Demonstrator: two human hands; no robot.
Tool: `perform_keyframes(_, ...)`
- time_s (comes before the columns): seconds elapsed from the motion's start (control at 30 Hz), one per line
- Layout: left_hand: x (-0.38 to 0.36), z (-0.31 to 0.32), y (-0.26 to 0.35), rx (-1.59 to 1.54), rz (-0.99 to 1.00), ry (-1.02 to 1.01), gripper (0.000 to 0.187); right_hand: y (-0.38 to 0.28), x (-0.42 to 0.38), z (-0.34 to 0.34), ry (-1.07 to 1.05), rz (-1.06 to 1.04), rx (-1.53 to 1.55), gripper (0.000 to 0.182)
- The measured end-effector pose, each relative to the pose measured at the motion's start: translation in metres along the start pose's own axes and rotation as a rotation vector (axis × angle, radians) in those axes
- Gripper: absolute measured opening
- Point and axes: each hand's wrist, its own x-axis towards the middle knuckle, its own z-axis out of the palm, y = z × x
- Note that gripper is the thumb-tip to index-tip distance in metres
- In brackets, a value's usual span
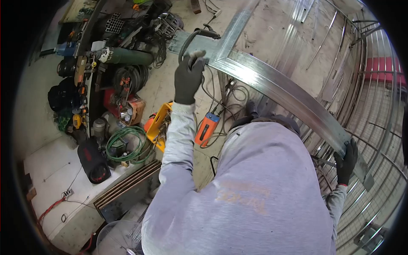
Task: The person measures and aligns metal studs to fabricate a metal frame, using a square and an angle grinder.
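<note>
A shiny galvanized steel frame (pixel 272 80) of joined square profiles lies across the space in front of me. My left hand (pixel 189 78), in a dark glove, is closed at the near edge of its left end, beside the mitred corner. A black cable or handle (pixel 187 44) curves over the flat steel plate (pixel 203 46) just beyond those fingers. At the far right, my gloved right hand (pixel 347 161) wraps round the other end of the long profile. Its fingers lie over the outer edge; the thumb is partly hidden.
Below the frame sits an orange and blue power unit (pixel 207 129) with loose cables. To the left are a yellow tool holder (pixel 159 125), a coiled green hose (pixel 127 144), a gas cylinder (pixel 127 56) and a black speaker (pixel 93 161). Curved metal bars (pixel 374 106) stand along the right.
</note>
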Motion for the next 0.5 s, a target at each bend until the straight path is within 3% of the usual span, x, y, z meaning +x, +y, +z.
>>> perform_keyframes(0.07, 0.026, -0.001, 0.000, -0.098, 0.018, -0.049, 0.031, 0.000, 0.000, 0.000, -0.014, -0.002, 0.041, 0.069)
perform_keyframes(0.13, 0.048, -0.008, 0.012, 0.397, -0.139, -0.363, 0.036, -0.001, 0.001, 0.000, -0.008, -0.019, 0.049, 0.069)
perform_keyframes(0.17, 0.054, -0.008, 0.010, 0.532, 0.046, -0.317, 0.043, -0.001, 0.001, 0.000, -0.013, -0.015, 0.048, 0.069)
perform_keyframes(0.3, 0.077, -0.008, 0.009, 0.592, -0.089, -0.489, 0.044, -0.001, -0.001, 0.002, 0.004, -0.038, 0.065, 0.072)
perform_keyframes(0.4, 0.084, -0.012, -0.002, 0.544, -0.002, -0.538, 0.044, -0.006, 0.001, 0.000, 0.019, -0.017, 0.029, 0.071)
perform_keyframes(0.47, 0.069, -0.008, 0.029, 0.543, -0.097, -0.533, 0.040, -0.015, 0.004, -0.007, -0.020, 0.029, 0.106, 0.069)
perform_keyframes(0.5, 0.062, -0.005, 0.021, 0.479, 0.011, -0.458, 0.038, -0.024, 0.008, -0.012, -0.013, 0.035, 0.104, 0.064)
